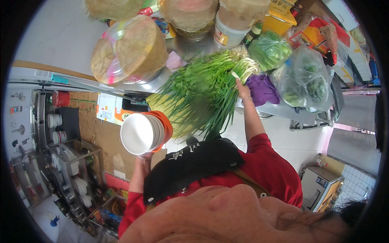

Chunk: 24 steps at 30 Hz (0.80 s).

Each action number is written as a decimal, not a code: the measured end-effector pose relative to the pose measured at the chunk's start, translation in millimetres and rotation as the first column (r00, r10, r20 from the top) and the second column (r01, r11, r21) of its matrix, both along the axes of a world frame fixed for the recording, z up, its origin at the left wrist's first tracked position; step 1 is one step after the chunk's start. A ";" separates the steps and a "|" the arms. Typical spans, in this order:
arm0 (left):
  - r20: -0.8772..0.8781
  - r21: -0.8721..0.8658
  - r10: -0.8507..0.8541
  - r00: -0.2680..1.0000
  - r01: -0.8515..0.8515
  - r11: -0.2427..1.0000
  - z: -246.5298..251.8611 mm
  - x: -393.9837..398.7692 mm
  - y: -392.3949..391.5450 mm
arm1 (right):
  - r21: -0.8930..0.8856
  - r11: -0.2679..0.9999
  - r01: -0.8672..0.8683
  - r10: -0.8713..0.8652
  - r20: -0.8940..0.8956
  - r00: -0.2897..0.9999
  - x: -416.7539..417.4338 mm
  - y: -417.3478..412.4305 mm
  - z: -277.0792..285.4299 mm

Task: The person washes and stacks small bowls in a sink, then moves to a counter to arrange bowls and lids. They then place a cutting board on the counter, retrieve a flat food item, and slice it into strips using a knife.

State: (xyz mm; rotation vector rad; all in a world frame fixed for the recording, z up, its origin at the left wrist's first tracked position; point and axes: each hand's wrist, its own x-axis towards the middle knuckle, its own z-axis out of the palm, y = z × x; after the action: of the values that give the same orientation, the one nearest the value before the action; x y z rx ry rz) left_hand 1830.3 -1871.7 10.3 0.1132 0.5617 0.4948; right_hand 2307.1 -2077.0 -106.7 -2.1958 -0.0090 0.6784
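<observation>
In my left hand [148,155], mostly hidden behind it, is a tilted stack of white bowls [138,133] with orange bowls [165,129] at its base end. My right hand [243,90] reaches out to the metal counter and grips spring onions [223,100] near their white stems. Their long green leaves hang over the counter's front edge. Beside them, on the left, lies leafy coriander [199,71], its roots pointing away from me. A purple cloth [263,91] lies just right of my right hand.
Cloth-covered round containers [130,51] and a white plastic bucket [229,32] stand at the back. Bagged green vegetables [270,50] and a larger clear bag [305,80] sit to the right. Below the counter's edge is a yellow-green container [170,112]. Racks of plates [71,161] stand at left.
</observation>
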 end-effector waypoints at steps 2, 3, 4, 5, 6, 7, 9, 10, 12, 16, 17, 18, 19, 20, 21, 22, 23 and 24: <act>0.032 -0.008 -0.019 0.999 0.020 1.000 -1.1 -1.8 6.2 | 0.383 0.900 0.207 -0.203 -0.051 0.978 -5.9 10.6 1.2; 0.042 -0.004 -0.031 0.999 0.032 0.999 -1.6 -2.4 9.3 | 0.231 0.928 0.293 -0.298 -0.013 0.954 -9.0 28.7 1.2; 0.055 -0.004 -0.040 0.998 0.040 0.999 -1.7 -3.5 12.5 | 0.101 0.925 0.366 -0.372 0.047 0.927 -7.2 47.1 2.9; 0.066 -0.007 -0.047 0.997 0.048 0.999 -1.7 -4.7 15.3 | -0.023 0.901 0.433 -0.428 0.113 0.896 -11.2 59.6 3.5; 0.072 -0.003 -0.056 0.996 0.056 0.998 -1.8 -6.3 17.5 | 0.108 0.878 0.466 -0.477 0.120 0.871 -18.4 67.5 2.7; 0.081 -0.001 -0.063 0.995 0.063 0.998 -1.3 -8.3 20.7 | 0.121 0.870 0.478 -0.491 0.127 0.862 -21.4 75.5 2.4; 0.099 -0.003 -0.075 0.992 0.076 0.997 -1.4 -12.3 25.1 | 0.209 0.879 0.428 -0.461 0.146 0.875 -32.4 89.4 -3.5; 0.109 -0.007 -0.083 0.991 0.084 0.996 -2.0 -13.4 28.1 | 0.212 0.880 0.426 -0.459 0.141 0.877 -39.0 101.7 -8.2; 0.125 -0.008 -0.093 0.988 0.095 0.995 -2.9 -17.0 32.4 | 0.484 0.840 0.247 -0.291 0.017 0.957 -52.6 120.2 -18.1; 0.157 -0.008 -0.117 0.981 0.119 0.993 -4.2 -24.5 41.7 | 0.375 0.881 0.288 -0.303 -0.019 0.953 -73.1 199.4 -30.7; 0.168 -0.005 -0.122 0.978 0.125 0.992 -3.8 -26.9 44.2 | 0.400 0.885 0.237 -0.237 -0.051 0.970 -72.0 206.3 -29.3; 0.176 0.002 -0.133 0.975 0.135 0.991 -3.8 -29.0 46.0 | 0.382 0.903 0.194 -0.196 -0.034 0.980 -68.2 213.7 -25.7; 0.175 0.007 -0.132 0.976 0.133 0.991 -3.4 -31.1 47.6 | 0.362 0.919 0.154 -0.154 -0.027 0.988 -63.5 218.4 -21.4; 0.187 0.010 -0.136 0.973 0.137 0.991 -3.1 -33.0 48.5 | 0.356 0.927 0.119 -0.105 -0.059 0.993 -58.3 220.8 -16.7; 0.164 0.021 -0.126 0.978 0.125 0.992 -3.0 -34.4 48.2 | 0.361 0.929 0.079 -0.053 -0.081 0.995 -51.7 222.0 -11.9; 0.101 -0.003 -0.087 0.991 0.087 0.996 -3.3 -34.6 48.2 | 0.373 0.927 0.042 -0.005 -0.099 0.995 -45.2 222.2 -8.1; 0.037 -0.025 -0.049 0.998 0.050 0.998 -3.5 -34.4 47.5 | 0.312 0.950 0.000 0.036 -0.109 0.993 -39.4 222.7 -5.6; 0.026 -0.021 -0.048 0.999 0.049 0.999 -3.4 -33.5 46.7 | 0.260 0.965 -0.040 0.073 -0.118 0.990 -33.5 222.4 -4.2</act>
State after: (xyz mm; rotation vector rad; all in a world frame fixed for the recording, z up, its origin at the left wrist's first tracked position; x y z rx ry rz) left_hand 1796.7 -1824.9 6.9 0.0997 0.5382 0.4424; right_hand 2273.6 -1854.5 -110.9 -1.9070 -0.0903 0.8011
